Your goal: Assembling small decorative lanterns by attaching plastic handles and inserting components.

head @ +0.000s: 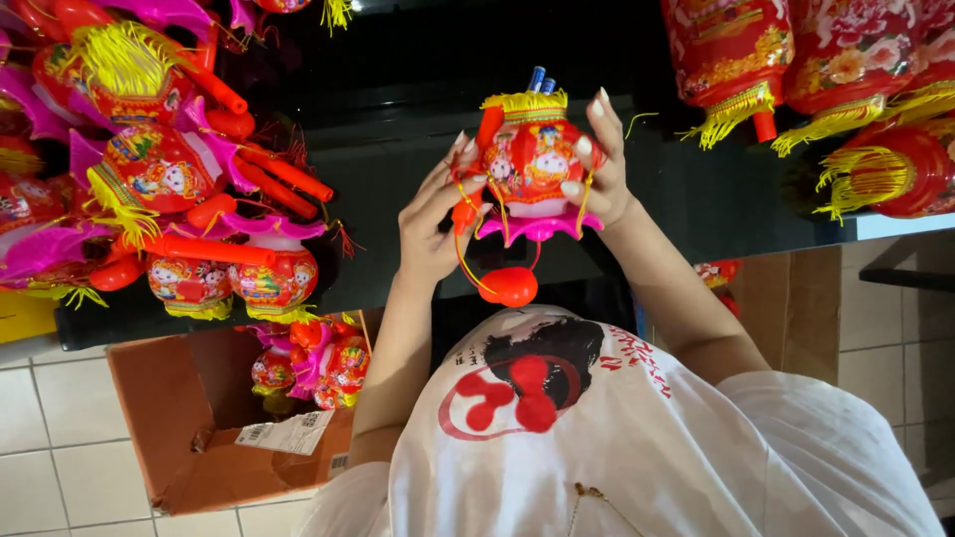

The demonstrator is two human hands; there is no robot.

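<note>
Together gripping a toy lantern (532, 159) at centre, raised over the black table (398, 169): left hand (430, 224) closed on its left side, right hand (602, 164) on its right. More lanterns (189, 199) piled left; cardboard box (189, 408) below.

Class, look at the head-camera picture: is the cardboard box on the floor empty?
No: the cardboard box on the tiled floor holds several small red and pink lanterns at its open end.

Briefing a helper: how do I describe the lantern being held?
Above the white shirt, before the dark counter, the left hand and right hand hold one small red lantern. Unlike the piled lanterns at left, it alone shows blue tips on top and a dangling red knob.
</note>
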